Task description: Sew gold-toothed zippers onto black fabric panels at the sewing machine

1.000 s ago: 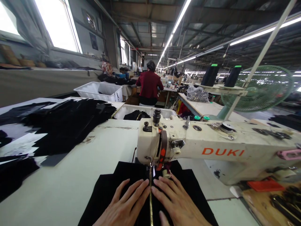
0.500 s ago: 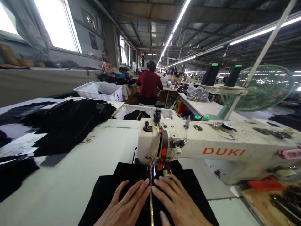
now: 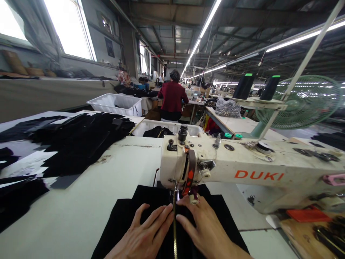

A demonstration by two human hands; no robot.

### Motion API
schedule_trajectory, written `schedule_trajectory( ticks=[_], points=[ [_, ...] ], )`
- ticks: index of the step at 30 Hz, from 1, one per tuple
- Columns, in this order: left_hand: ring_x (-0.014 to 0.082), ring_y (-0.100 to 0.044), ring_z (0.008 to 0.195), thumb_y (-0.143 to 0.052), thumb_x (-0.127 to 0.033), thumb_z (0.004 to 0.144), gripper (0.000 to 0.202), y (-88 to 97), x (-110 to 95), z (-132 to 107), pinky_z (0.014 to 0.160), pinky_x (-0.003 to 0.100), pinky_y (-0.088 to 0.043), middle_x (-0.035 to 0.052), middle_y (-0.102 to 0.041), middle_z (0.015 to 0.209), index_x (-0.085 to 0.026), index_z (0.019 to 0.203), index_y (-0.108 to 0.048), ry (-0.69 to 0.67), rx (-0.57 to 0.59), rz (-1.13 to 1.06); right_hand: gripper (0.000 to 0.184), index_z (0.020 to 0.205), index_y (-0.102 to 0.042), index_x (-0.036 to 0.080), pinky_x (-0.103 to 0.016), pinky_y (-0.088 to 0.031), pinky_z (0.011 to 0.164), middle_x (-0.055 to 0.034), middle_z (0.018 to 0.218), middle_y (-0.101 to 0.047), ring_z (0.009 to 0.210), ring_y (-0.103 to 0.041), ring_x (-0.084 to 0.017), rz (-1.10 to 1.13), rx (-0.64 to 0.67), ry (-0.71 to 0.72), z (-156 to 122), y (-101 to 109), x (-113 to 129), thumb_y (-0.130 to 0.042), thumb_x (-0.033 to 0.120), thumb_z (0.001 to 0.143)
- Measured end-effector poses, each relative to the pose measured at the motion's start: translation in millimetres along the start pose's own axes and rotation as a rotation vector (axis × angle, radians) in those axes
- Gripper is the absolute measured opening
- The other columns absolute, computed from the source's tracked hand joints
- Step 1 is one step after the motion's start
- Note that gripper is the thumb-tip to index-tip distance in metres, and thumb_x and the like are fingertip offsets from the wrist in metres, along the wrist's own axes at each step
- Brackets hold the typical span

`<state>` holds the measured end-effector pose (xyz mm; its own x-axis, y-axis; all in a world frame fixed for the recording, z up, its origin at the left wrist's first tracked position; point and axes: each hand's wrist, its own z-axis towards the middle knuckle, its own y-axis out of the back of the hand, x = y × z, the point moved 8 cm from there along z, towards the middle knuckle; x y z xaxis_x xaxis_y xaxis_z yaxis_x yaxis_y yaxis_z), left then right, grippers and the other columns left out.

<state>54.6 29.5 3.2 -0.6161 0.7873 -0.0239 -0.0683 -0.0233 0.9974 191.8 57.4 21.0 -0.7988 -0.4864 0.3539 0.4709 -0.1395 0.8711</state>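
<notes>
A piece of black fabric (image 3: pixel 126 219) lies on the table under the head of a cream sewing machine (image 3: pixel 242 172) marked DUKI. A gold zipper strip (image 3: pixel 174 230) runs down its middle to the needle area. My left hand (image 3: pixel 145 233) lies flat on the fabric left of the zipper, fingers stretched out. My right hand (image 3: pixel 202 230) lies flat on the fabric right of the zipper, its fingertips close under the machine head. Neither hand grips anything.
A pile of black cut pieces (image 3: pixel 75 140) covers the table's left side. White bins (image 3: pixel 115 104) stand behind. A person in a red top (image 3: pixel 172 97) sits with their back to me. A green fan (image 3: pixel 299 102) and thread cones (image 3: pixel 244 86) are at the right.
Both hands have slid a little forward toward the needle, the right one farthest. The view has shifted slightly.
</notes>
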Motion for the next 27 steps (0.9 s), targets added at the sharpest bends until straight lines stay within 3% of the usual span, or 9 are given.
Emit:
schedule_trajectory(
  ticks=[4, 7, 10, 14, 16, 18, 22, 27],
  points=[
    [0.0282, -0.039, 0.14, -0.041, 0.003, 0.079, 0.08, 1.9, 1, -1, 0.108, 0.059, -0.037, 0.0113, -0.038, 0.155, -0.021, 0.154, -0.028, 0.018, 0.004, -0.032, 0.016, 0.096, -0.065, 0.021, -0.031, -0.055, 0.087, -0.0026, 0.1, -0.07, 0.097, -0.067, -0.021, -0.009, 0.016, -0.038, 23, -17, 0, -0.072, 0.014, 0.083],
    [0.0315, -0.04, 0.139, -0.054, -0.013, 0.088, 0.072, 2.9, 1, -1, 0.109, 0.059, -0.036, 0.0134, -0.041, 0.153, -0.02, 0.155, -0.027, 0.012, -0.03, -0.056, 0.011, 0.095, -0.066, 0.022, -0.031, -0.053, 0.09, -0.0013, 0.098, -0.071, 0.098, -0.066, -0.021, -0.045, 0.028, 0.012, 32, -22, -6, -0.065, 0.014, 0.087],
    [0.0331, -0.041, 0.138, -0.061, -0.029, 0.092, 0.069, 3.9, 1, -1, 0.11, 0.058, -0.036, 0.0138, -0.044, 0.151, -0.02, 0.153, -0.031, 0.007, -0.048, -0.041, 0.016, 0.095, -0.066, 0.018, -0.039, -0.052, 0.089, -0.0093, 0.099, -0.07, 0.098, -0.065, -0.026, -0.134, -0.014, -0.042, 32, -12, -36, -0.052, 0.011, 0.091],
    [0.0366, -0.041, 0.137, -0.065, -0.035, 0.091, 0.069, 8.5, -1, -3, 0.109, 0.059, -0.036, 0.0146, -0.045, 0.15, -0.019, 0.152, -0.036, 0.012, -0.08, -0.016, 0.021, 0.095, -0.066, 0.014, -0.046, -0.054, 0.081, -0.0157, 0.093, -0.068, 0.089, -0.066, -0.031, -0.232, -0.065, -0.155, 20, 13, -66, -0.046, 0.011, 0.092],
    [0.0369, -0.04, 0.137, -0.067, -0.036, 0.089, 0.071, 10.9, -1, -5, 0.111, 0.058, -0.034, 0.0143, -0.046, 0.149, -0.019, 0.152, -0.036, 0.016, -0.114, -0.034, 0.024, 0.108, -0.064, 0.015, -0.042, -0.055, 0.083, -0.0153, 0.104, -0.067, 0.094, -0.066, -0.029, -0.21, -0.056, -0.125, 11, 21, -55, -0.045, 0.011, 0.094],
    [0.0358, -0.039, 0.139, -0.066, -0.033, 0.088, 0.073, 10.2, -1, -7, 0.113, 0.057, -0.031, 0.0134, -0.045, 0.15, -0.021, 0.153, -0.034, 0.017, -0.14, -0.051, 0.03, 0.121, -0.061, 0.018, -0.037, -0.054, 0.09, -0.0118, 0.117, -0.065, 0.103, -0.064, -0.024, -0.137, -0.015, 0.005, 1, 21, -26, -0.046, 0.013, 0.096],
    [0.0293, -0.036, 0.142, -0.051, -0.007, 0.086, 0.075, 0.1, 0, -7, 0.115, 0.054, -0.029, 0.0101, -0.042, 0.153, -0.023, 0.155, -0.028, 0.008, -0.14, -0.006, 0.037, 0.134, -0.057, 0.023, -0.036, -0.044, 0.108, -0.0042, 0.13, -0.064, 0.119, -0.06, -0.021, -0.11, 0.039, 0.289, -19, 12, 25, -0.054, 0.023, 0.097],
    [0.0253, -0.035, 0.143, -0.041, 0.005, 0.077, 0.082, -8.9, 1, -4, 0.114, 0.053, -0.031, 0.0088, -0.04, 0.154, -0.02, 0.154, -0.029, -0.003, -0.111, 0.053, 0.037, 0.135, -0.057, 0.02, -0.035, -0.04, 0.112, -0.0029, 0.132, -0.063, 0.122, -0.059, -0.019, -0.198, 0.032, 0.341, -25, 0, 25, -0.053, 0.027, 0.1]
  ],
)
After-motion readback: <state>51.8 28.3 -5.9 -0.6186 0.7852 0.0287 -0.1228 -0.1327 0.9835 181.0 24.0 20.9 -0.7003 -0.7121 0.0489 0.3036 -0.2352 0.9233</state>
